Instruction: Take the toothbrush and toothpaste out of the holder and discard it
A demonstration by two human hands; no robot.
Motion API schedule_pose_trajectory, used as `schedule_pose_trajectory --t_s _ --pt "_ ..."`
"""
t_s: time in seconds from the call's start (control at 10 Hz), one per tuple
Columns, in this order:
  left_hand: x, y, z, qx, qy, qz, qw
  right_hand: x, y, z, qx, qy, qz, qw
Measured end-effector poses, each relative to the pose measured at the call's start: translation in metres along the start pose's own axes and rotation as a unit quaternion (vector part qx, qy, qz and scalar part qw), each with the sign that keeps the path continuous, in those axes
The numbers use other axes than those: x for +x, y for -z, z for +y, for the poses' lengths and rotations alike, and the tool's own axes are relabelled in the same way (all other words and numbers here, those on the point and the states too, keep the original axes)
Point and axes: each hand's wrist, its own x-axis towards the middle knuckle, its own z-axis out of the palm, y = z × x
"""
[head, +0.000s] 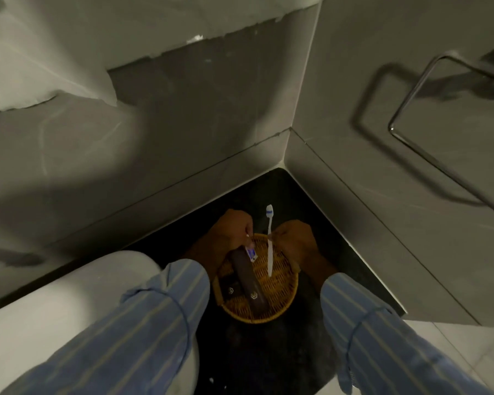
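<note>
One toothbrush (269, 243) was pinched in the right hand (293, 238), one toothpaste tube (251, 253) in the left hand (228, 232). Below, one wicker basket (280, 297) held two dark boxes (248, 280).

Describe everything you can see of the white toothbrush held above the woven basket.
The toothbrush is slim, white and looks plastic, with a blue band across its head. It stands nearly upright, head up, tail pointing down over the round wicker basket. The right hand pinches its handle partway along; nothing else touches it. Whether its tail reaches the basket is unclear.
</note>
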Motion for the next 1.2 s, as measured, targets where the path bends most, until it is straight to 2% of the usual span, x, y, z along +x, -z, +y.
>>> schedule_pose_trajectory --t_s 0.1,0.2,0.5,0.6,0.8,1.1,1.2 --pt "0.006 -0.007 -0.002 0.005 0.007 -0.001 1.000 0.004 -0.004 0.004 0.004 -0.005 0.004 1.000" --pt "0.009 -0.019 -0.006 -0.013 0.009 0.064 0.998 0.007 -0.008 0.009 0.009 0.002 0.014 1.000" --pt "0.015 -0.028 -0.005 0.029 0.018 0.072 0.997 0.013 -0.019 0.020 0.029 -0.011 0.030 0.999" --pt "0.016 -0.031 -0.003 0.108 0.001 0.098 0.989 0.016 -0.024 0.022 0.035 -0.020 0.038 0.998" --pt "0.017 -0.032 -0.001 0.247 -0.013 0.066 0.967 0.021 -0.029 0.028 0.059 -0.032 0.050 0.996" --pt "0.005 -0.036 0.007 0.218 -0.008 0.091 0.972 0.012 -0.025 0.031 0.092 -0.008 0.053 0.994" --pt "-0.008 -0.037 0.008 0.187 -0.023 0.129 0.974 -0.010 -0.005 0.029 0.144 0.037 0.098 0.984"
